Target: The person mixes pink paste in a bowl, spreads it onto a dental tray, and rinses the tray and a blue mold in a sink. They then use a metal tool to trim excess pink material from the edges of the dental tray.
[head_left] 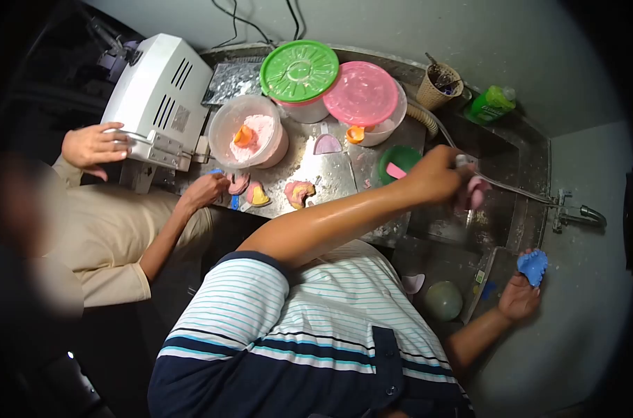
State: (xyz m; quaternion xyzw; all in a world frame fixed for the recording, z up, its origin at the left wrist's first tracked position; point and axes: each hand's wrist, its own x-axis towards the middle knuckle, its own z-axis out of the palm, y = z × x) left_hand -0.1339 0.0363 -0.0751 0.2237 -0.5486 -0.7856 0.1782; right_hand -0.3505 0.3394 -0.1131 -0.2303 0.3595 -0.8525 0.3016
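Observation:
My left hand reaches across to the right over the sink, its fingers closed round a pinkish object smeared by motion; I cannot tell its kind. Below that object a pale streak shows over the basin. Lower at the right, my right hand holds up a blue dental impression, arch-shaped with a toothed edge, at its fingertips. A green mixing bowl with a pink spatula in it stands just left of my left hand, partly hidden by it.
A co-worker's hands are at the left, one on a white machine, one by pink-and-yellow casts. Tubs of pink powder, a green lid and a pink lid crowd the counter. A tap juts from the right wall.

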